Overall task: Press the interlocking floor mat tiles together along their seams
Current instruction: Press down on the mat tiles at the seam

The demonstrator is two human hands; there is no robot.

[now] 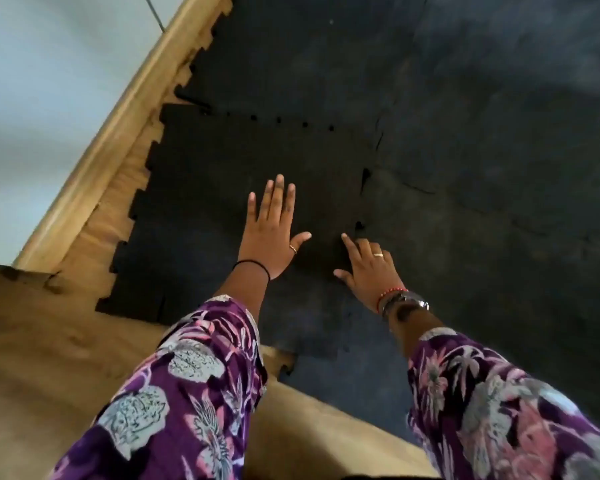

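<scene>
While both hands lie open and flat, holding nothing, the right hand (pixel 369 268) is nearer the gappy seam (pixel 362 202), which runs straight away from its fingertips between the black mat tiles (pixel 257 147), and the left hand (pixel 270 233) rests beside it.

The mat tiles (pixel 326 81) lie on the floor (pixel 49 358), filling the middle and right. A skirting board (pixel 118 123) runs along their left edge, with the wall (pixel 49 81) beyond it. Both hands rest on the near left tile (pixel 205 185): the left hand (pixel 269 237) flat, the right hand (pixel 369 266) just right of it, beside a seam (pixel 362 185) with gaps.
</scene>
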